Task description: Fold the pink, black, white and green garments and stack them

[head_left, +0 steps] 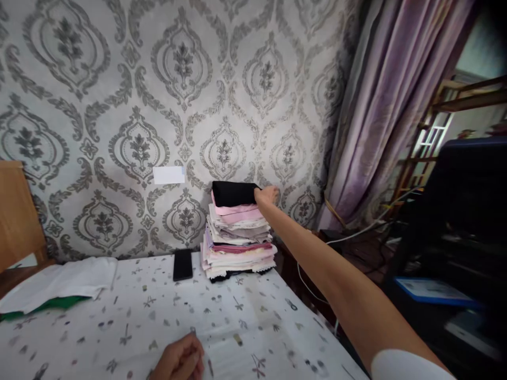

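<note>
A tall stack of folded clothes (240,248) in pinks, whites and purples stands on the bed against the wall. On its top lies a folded black garment (234,194). My right hand (267,195) reaches across to the right end of this garment and grips it there, though the fingertips are partly hidden. Low in the view, my left hand (180,359) rests over the patterned bedsheet (150,316), its fingers curled in and nothing visible in them.
A black phone (182,265) lies left of the stack. White cloth (63,282) over something green is at the far left, near a wooden headboard (19,211). Beyond the bed's right edge are a white cable (356,235), a purple curtain (380,105) and a dark chair-like shape (463,211).
</note>
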The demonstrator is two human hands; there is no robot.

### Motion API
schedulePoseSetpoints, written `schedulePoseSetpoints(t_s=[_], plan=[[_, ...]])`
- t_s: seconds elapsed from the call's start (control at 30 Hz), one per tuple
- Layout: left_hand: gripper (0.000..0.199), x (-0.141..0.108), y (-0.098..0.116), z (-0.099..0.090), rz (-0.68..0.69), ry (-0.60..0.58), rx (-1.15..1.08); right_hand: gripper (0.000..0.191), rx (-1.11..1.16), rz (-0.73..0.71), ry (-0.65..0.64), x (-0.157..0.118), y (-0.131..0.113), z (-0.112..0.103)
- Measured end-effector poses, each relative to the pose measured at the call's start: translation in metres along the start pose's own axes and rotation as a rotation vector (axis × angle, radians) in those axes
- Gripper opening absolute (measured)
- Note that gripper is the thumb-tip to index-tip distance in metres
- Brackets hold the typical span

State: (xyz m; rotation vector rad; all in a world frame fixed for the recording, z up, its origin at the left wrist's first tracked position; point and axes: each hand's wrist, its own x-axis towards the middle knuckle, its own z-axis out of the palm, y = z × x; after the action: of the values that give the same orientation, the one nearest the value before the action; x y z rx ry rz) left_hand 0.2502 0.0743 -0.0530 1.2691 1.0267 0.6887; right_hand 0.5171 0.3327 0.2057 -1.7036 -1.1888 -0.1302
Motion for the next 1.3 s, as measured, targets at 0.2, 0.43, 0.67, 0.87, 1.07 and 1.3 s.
schedulePoseSetpoints(t_s=[0.2,0.43,0.67,0.87,1.07,1.3], plan=[[0.069,-0.009,0.001,0.003,0.093,0.06,0.079,0.056,-0.189,-0.37,-0.225,-0.015,-0.024,0.026],[0.046,-0.013,-0.002,-0.004,0.099,0.021,0.087,0.051,-0.257,-0.29,-0.551,-0.005,-0.02,0.066],[0.033,-0.014,-0.002,-0.002,0.175,0.026,0.035,0.049,-0.294,-0.29,-0.484,-0.01,-0.022,0.061],[0.015,-0.014,0.014,-0.092,0.133,0.448,0.774,0.042,-0.194,-0.498,-0.213,-0.043,-0.039,0.05],[0.036,-0.025,0.033,-0.225,-0.081,0.903,1.22,0.027,0.052,-1.047,-0.244,-0.152,0.002,0.021],[0.017,-0.026,0.043,-0.29,-0.154,1.07,1.056,0.026,0.281,-1.036,-0.609,-0.275,0.068,-0.023]])
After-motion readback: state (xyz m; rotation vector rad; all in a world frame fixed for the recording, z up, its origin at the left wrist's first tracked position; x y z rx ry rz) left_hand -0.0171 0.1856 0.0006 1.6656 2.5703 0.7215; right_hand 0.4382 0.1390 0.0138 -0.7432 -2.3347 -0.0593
